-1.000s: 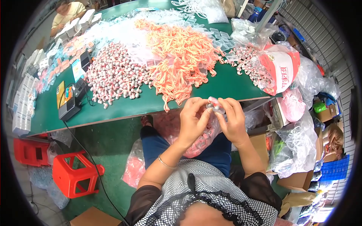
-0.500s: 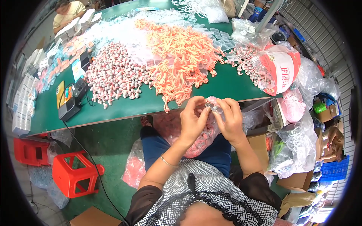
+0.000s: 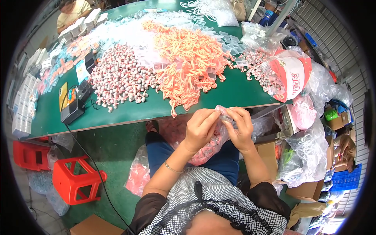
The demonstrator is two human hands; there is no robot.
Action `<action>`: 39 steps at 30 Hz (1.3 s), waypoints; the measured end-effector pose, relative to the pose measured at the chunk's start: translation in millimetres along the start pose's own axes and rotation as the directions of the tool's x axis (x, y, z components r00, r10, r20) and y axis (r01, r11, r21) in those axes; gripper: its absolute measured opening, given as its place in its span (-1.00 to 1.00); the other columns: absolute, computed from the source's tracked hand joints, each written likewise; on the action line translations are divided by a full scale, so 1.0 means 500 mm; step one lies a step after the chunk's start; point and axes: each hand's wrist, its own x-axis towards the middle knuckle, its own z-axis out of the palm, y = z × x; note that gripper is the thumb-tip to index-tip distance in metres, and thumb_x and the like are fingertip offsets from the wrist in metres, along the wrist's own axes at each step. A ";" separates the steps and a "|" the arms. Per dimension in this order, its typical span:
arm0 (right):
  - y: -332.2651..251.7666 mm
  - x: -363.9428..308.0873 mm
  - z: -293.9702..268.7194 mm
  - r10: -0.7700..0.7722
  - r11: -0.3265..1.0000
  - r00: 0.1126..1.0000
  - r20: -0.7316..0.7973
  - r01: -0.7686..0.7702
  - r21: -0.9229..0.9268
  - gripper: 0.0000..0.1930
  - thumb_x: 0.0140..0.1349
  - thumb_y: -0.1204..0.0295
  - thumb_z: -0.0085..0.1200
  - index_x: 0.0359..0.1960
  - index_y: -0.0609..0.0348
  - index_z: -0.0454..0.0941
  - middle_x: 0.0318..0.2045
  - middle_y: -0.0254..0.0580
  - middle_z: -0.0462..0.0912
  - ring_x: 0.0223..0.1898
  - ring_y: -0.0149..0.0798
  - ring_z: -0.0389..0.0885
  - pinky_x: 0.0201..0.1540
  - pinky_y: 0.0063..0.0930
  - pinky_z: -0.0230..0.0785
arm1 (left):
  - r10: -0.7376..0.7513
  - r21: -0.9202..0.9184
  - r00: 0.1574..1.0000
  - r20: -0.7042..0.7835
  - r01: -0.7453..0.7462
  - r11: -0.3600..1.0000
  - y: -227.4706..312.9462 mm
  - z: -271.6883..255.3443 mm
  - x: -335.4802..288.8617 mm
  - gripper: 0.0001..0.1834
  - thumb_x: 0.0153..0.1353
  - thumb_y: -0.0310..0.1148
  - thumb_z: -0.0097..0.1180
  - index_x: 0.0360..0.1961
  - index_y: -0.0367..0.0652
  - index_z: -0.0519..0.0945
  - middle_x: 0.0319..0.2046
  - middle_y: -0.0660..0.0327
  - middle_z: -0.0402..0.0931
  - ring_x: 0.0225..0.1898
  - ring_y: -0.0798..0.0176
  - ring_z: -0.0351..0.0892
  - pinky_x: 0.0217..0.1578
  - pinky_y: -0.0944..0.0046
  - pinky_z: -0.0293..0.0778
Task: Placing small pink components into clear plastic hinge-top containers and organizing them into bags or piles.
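Just beyond the table's front edge, over my lap, both hands hold one small clear plastic case [image 3: 222, 111] with something pink in it. My left hand [image 3: 199, 127] pinches its left side between thumb and fingers. My right hand [image 3: 240, 126] grips the other side, thumb below and fingers on top. The fingers cover much of the case, so I cannot tell whether its lid is closed. Nearest on the table lies a heap of looped orange cords [image 3: 188, 58]. Left of it is a pile of small pink-and-grey rounded pieces [image 3: 121, 78].
On the green table [image 3: 129, 115], clear plastic cases [image 3: 231, 41] lie behind the cords. A red-and-white bag [image 3: 291, 74] spills more small pieces at right. A black device [image 3: 72, 111] trails a cable. Below are a red stool [image 3: 78, 178] and a pink-filled bag [image 3: 207, 150]. Another person [image 3: 74, 15] sits far left.
The case has tilted between my hands and shows less of its face. My left fingers have moved in closer over it. Both hands have shifted slightly.
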 end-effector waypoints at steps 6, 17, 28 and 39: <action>-0.005 -0.003 -0.005 -0.006 0.999 0.999 -0.048 0.008 0.037 -0.57 -0.07 0.66 0.36 -0.07 0.27 0.60 -0.15 -0.07 0.55 -0.11 -0.08 0.60 -0.08 -0.30 0.53 | 0.081 -0.051 0.991 -0.102 -0.087 0.995 0.014 0.002 -0.006 -0.63 -0.08 -0.66 0.27 -0.15 -0.28 0.63 -0.26 0.07 0.58 -0.30 0.05 0.61 -0.30 0.16 0.58; 0.013 -0.041 -0.018 0.035 0.960 0.991 -0.128 0.002 0.279 -0.64 0.02 0.55 0.38 -0.11 0.23 0.59 -0.14 -0.10 0.53 -0.06 -0.06 0.60 -0.01 -0.25 0.53 | -0.308 -0.389 0.951 0.043 0.300 0.871 0.049 -0.032 0.028 -0.52 0.00 -0.45 0.42 -0.02 -0.27 0.57 -0.14 0.08 0.49 -0.25 0.23 0.57 -0.28 0.32 0.56; 0.013 -0.030 -0.025 -0.008 0.950 0.993 -0.117 0.043 0.308 -0.67 0.10 0.46 0.34 -0.10 0.21 0.58 -0.13 -0.09 0.53 -0.08 -0.06 0.61 -0.01 -0.23 0.54 | -0.224 -0.402 0.945 0.238 0.306 0.863 0.043 -0.050 0.036 -0.60 0.06 -0.45 0.37 -0.05 -0.29 0.61 -0.16 0.09 0.51 -0.25 0.26 0.58 -0.26 0.33 0.54; 0.002 -0.018 -0.035 -0.034 0.967 0.999 0.000 0.033 0.252 -0.66 0.00 0.55 0.36 -0.13 0.23 0.61 -0.17 -0.08 0.60 -0.12 -0.09 0.64 -0.06 -0.28 0.56 | -0.239 -0.401 0.914 0.329 0.364 0.841 0.034 -0.054 0.022 -0.64 0.10 -0.44 0.32 -0.05 -0.26 0.61 -0.12 0.06 0.51 -0.22 0.19 0.60 -0.26 0.26 0.56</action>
